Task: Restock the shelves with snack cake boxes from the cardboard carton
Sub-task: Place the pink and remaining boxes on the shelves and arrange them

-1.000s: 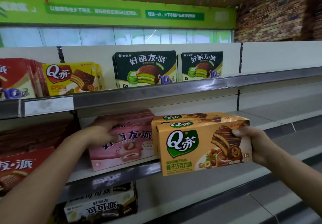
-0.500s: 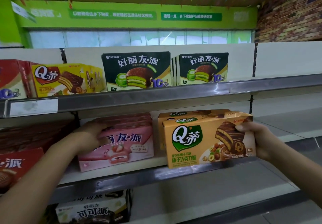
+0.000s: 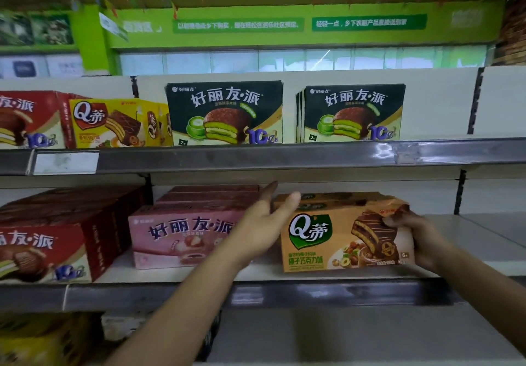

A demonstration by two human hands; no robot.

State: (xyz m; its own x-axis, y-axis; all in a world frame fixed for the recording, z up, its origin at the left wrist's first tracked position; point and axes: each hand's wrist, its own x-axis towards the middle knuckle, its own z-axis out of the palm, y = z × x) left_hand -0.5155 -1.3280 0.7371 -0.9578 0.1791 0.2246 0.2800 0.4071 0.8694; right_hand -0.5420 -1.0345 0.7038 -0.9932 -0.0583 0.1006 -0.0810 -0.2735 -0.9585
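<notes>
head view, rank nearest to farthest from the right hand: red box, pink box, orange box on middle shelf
1. orange box, held in the right hand
2. pink box, to its left
3. red box, far left end

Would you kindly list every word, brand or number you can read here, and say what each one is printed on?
"好丽友·派", "10亿", "2": both dark green boxes, top shelf.
"Q蒂": yellow box, top shelf.
"好丽友·派": pink box, middle shelf.
"Q蒂", "榛子巧克力味", "6": orange box gripped by the right hand.
"友·派": red boxes, cut off at the frame edge.
Green wall banners and the boxes' small print: too blurred to read.
</notes>
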